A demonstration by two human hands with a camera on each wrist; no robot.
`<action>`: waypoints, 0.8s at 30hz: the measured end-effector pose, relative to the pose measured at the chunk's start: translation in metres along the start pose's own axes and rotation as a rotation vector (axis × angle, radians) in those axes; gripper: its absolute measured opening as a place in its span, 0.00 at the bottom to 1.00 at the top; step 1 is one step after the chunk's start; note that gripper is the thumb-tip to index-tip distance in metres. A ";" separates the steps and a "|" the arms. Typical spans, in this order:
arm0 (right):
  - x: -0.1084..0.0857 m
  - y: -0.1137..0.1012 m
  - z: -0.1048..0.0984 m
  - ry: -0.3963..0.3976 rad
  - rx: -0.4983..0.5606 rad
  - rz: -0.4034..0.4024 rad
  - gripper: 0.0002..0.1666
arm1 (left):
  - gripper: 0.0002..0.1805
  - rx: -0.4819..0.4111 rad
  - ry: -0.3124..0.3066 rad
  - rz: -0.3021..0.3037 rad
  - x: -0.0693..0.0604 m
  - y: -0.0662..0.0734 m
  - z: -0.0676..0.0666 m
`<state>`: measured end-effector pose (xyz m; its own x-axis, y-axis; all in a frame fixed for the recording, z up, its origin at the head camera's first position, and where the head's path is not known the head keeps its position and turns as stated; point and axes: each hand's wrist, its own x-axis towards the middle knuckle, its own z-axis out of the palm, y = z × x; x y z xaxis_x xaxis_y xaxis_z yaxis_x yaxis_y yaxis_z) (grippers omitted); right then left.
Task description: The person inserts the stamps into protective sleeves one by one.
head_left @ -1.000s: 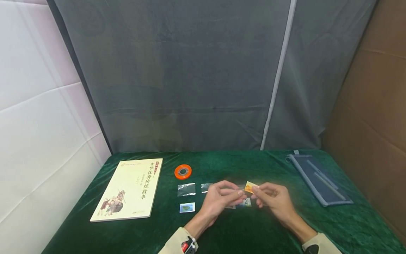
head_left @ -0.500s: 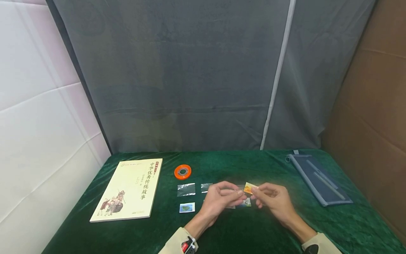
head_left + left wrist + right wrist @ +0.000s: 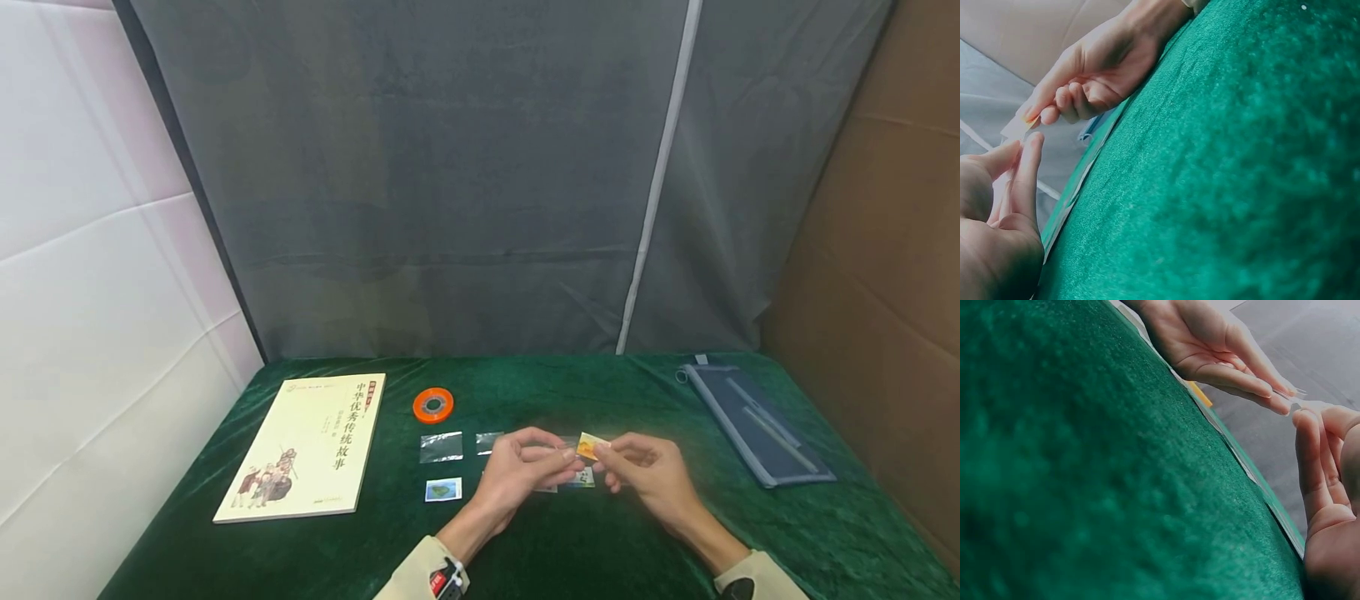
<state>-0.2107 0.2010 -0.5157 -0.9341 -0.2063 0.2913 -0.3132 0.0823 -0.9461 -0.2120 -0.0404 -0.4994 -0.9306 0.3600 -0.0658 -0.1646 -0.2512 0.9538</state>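
Yellow card (image 3: 587, 447), lower centre, edged left; right hand (image 3: 649, 472) pinches it, left hand (image 3: 517, 468) clear film (image 3: 1012, 130): likely sleeving, needing careful alignment

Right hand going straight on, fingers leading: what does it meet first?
Probably the left hand or the thin clear plastic film it pinches, just past the small yellow-orange paper rectangle; depth is unclear.
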 end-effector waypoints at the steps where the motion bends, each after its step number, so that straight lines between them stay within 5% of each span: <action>1: 0.000 0.000 0.000 -0.003 0.000 -0.001 0.06 | 0.20 0.002 0.000 0.000 0.000 0.000 0.000; 24: -0.001 -0.001 0.000 -0.034 -0.039 -0.009 0.05 | 0.20 0.061 0.049 0.002 0.000 0.000 0.001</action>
<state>-0.2091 0.2013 -0.5152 -0.9250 -0.2400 0.2945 -0.3289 0.1181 -0.9369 -0.2122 -0.0395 -0.4997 -0.9461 0.3148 -0.0767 -0.1439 -0.1961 0.9700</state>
